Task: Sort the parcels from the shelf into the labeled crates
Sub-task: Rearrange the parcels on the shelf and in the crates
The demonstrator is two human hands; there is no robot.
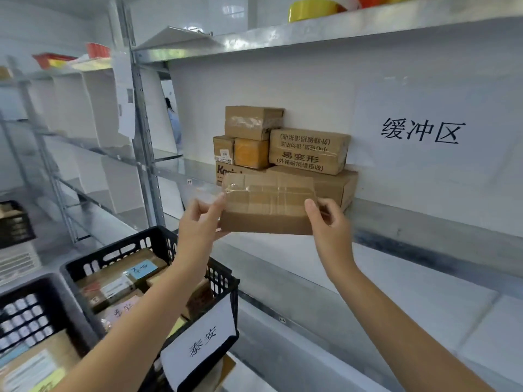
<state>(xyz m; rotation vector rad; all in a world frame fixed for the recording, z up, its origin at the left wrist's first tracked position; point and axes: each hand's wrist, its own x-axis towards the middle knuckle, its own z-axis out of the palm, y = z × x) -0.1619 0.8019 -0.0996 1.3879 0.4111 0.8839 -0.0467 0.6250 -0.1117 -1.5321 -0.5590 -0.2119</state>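
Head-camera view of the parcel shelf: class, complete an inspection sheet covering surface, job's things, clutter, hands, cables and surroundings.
Surface: metal shelf, bare left of the stack.
Job's things: taped cardboard parcel held before the shelf; stack of parcels on it; black crate holding parcels, label 泰安.
Clutter: yellow rolls on the upper shelf; paper sheets hanging on the upright.
Hands: left hand and right hand each pinch one end of the parcel.
Cables: nothing seen.
Surroundings: sign 缓冲区 behind the shelf; second black crate lower left.
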